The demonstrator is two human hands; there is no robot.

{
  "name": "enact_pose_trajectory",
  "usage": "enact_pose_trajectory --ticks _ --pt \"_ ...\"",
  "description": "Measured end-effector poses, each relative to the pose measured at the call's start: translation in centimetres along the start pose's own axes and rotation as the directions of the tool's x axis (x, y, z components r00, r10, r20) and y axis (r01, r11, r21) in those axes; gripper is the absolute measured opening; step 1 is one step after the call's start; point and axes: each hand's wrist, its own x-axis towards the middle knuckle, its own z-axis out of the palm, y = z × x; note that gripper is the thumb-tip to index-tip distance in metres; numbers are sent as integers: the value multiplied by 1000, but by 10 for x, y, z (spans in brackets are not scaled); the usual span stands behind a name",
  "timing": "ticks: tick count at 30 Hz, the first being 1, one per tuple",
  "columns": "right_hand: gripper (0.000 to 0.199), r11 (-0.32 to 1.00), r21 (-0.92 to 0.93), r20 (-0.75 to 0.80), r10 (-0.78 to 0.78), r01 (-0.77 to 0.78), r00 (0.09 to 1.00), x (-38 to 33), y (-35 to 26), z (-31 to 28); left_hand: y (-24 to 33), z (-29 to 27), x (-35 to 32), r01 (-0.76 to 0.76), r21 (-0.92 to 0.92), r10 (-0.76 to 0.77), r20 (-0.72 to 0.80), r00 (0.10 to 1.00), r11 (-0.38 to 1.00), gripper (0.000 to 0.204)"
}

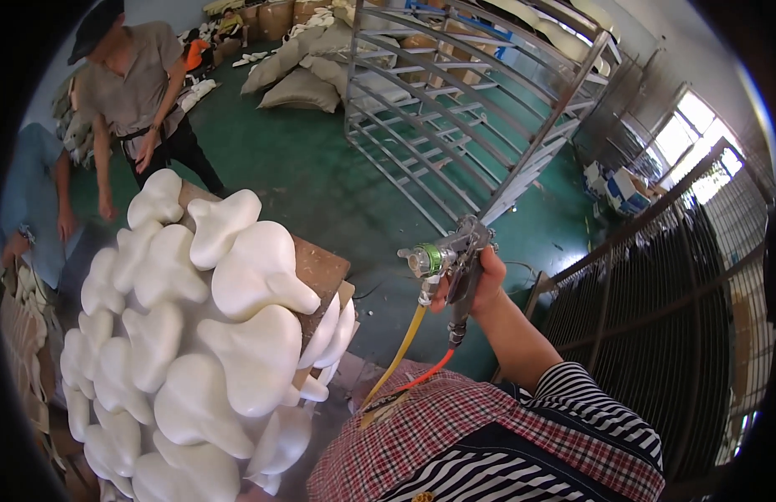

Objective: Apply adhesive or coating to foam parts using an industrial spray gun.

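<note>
My right hand (486, 289) is closed round the grip of a metal spray gun (465, 251), held up to the right of the pile. A green ring sits near the gun's nozzle, which points left. A yellow hose (402, 351) and an orange-red hose (431, 368) run from the gun down toward my checked apron. Smooth white saddle-shaped pieces (195, 402) lie close together on a board-topped stand (321, 266) at the left, several hanging over its near right edge. The spray gun does not touch them. My left hand cannot be seen.
A metal rack (455, 125) stands ahead on the green floor, with stuffed sacks (304, 88) behind it. Dark slatted racking (647, 309) fills the right side. Beyond the pile stand a person in a grey shirt (141, 75) and another in blue (38, 192).
</note>
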Motion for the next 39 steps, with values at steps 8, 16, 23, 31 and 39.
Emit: enact_pose_trajectory --ticks 8,16,23,31,39 --pt "63 982 -188 -160 -33 2 987 20 0 23 36 67 -8 58 6 -58 168 984 998 32" --pt "55 970 -199 -479 -219 138 850 46 2 26 76 169 -4 203 103 -227 349 909 974 34" --pt "46 944 -108 -560 -318 313 765 38 -17 18 90 294 -11 285 153 -323 470 822 946 37" --pt "45 930 -96 -590 -340 355 732 16 -40 -19 73 470 -8 352 194 -396 584 709 916 39" --pt "39 917 -81 -617 -355 391 703 -24 -78 -82 42 472 -7 90 119 -134 444 886 989 41"
